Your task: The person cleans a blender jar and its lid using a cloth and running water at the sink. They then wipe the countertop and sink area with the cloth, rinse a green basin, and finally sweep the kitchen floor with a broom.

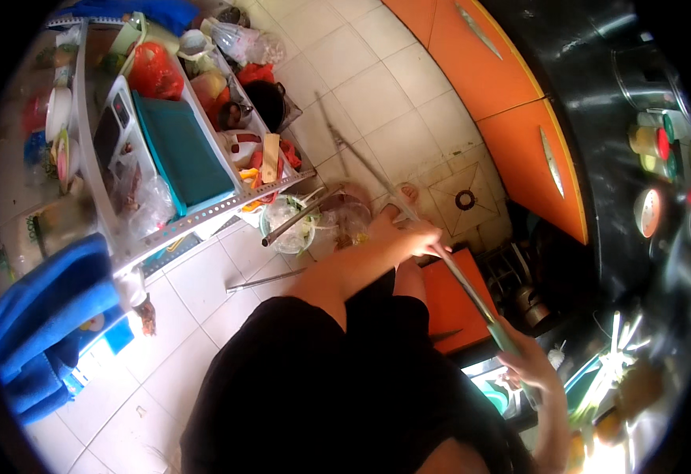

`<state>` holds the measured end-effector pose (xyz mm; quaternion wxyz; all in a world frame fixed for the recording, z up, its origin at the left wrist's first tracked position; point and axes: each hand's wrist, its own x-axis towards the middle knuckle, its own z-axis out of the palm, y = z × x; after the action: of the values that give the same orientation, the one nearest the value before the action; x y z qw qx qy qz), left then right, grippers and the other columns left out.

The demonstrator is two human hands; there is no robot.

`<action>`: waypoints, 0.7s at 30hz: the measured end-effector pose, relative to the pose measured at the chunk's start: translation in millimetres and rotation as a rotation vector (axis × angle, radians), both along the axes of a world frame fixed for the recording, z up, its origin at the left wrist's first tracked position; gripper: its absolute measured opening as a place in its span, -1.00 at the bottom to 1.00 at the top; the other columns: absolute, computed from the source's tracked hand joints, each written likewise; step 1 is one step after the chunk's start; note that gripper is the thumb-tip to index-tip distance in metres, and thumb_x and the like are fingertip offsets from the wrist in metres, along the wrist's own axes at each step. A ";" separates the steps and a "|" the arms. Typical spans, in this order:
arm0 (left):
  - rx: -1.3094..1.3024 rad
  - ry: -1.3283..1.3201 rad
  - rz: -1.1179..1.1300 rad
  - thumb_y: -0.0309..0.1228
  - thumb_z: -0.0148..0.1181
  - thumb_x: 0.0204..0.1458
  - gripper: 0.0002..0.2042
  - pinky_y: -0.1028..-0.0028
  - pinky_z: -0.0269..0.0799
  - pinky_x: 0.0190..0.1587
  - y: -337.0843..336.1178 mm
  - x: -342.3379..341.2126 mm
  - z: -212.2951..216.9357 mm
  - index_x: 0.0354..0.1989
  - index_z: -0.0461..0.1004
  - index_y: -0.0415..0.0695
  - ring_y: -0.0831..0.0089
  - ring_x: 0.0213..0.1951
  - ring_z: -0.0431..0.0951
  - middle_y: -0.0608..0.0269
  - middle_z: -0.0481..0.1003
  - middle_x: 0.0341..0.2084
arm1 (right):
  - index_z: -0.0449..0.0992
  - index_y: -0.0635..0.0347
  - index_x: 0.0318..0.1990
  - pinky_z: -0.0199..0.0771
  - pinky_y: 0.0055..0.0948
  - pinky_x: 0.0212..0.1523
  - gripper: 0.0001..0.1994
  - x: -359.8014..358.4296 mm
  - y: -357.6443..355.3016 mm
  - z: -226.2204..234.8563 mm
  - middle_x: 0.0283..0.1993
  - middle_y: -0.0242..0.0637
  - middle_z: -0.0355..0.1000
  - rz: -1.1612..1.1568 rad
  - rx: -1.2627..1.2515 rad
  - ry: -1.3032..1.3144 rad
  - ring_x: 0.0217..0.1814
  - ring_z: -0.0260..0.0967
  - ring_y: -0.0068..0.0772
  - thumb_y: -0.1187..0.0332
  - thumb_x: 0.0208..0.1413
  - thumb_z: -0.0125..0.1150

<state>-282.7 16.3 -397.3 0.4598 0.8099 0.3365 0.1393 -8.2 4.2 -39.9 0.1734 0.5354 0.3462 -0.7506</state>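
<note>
A long thin silver pole (464, 282) with a pale green grip slants across the view, from the lower right up over the tiled floor. Around its middle my left hand (409, 235) is closed. My right hand (529, 365) grips the green end, near the counter. The pole's far end narrows over the floor tiles, and I cannot make out a head on it. Beyond my left forearm stands a bin (302, 229) lined with a clear bag and holding green scraps. Beside it is another clear bag of waste (353, 217).
At the left stands a metal shelf rack (203, 207) with a teal tray (184, 154), bags and bottles. A metal tube (294, 223) crosses the bin; another rod (265, 280) lies lower. Orange cabinets (511, 134) and a black counter (598, 189) line the right. A round drain (465, 200) is set in the floor.
</note>
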 end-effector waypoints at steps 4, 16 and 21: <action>-1.865 -0.245 0.936 -0.38 -0.11 0.14 -0.49 -0.10 0.57 -0.40 14.1 121.9 111.0 0.19 -0.17 -0.20 -0.09 -0.46 0.57 -0.09 0.34 -0.25 | -0.04 0.09 0.35 0.26 -0.57 -0.76 -0.31 46.0 -28.5 74.4 -0.68 -0.43 0.26 -0.160 -0.071 -0.255 -0.76 0.18 -0.65 0.57 0.02 0.02; -1.438 -0.275 0.870 -0.48 -0.01 0.10 -0.66 0.28 0.64 -0.58 31.6 115.1 141.9 -0.08 0.07 -0.45 0.13 -0.60 0.54 -0.02 0.37 -0.55 | 0.03 0.07 0.34 0.07 -0.65 -0.77 -0.27 3.8 -50.3 101.6 -0.62 -0.43 0.22 -0.794 -0.188 -0.184 -0.76 0.10 -0.69 0.71 -0.07 -0.02; -1.212 0.151 0.989 -0.48 -0.22 0.17 -0.75 0.33 0.57 -0.60 117.4 17.9 86.7 -0.19 0.11 -0.51 0.13 -0.46 0.60 -0.15 0.42 -0.45 | -0.13 -0.02 0.37 0.02 -0.71 -0.80 -0.31 -67.9 -30.4 -23.7 -0.54 -0.42 0.12 -1.207 -0.338 0.328 -0.75 0.00 -0.67 0.53 0.11 -0.01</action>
<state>-264.8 133.7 -310.7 0.6821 0.1811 0.7055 0.0646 -76.0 -26.2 -63.6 -0.2523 0.4796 -0.1164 -0.8323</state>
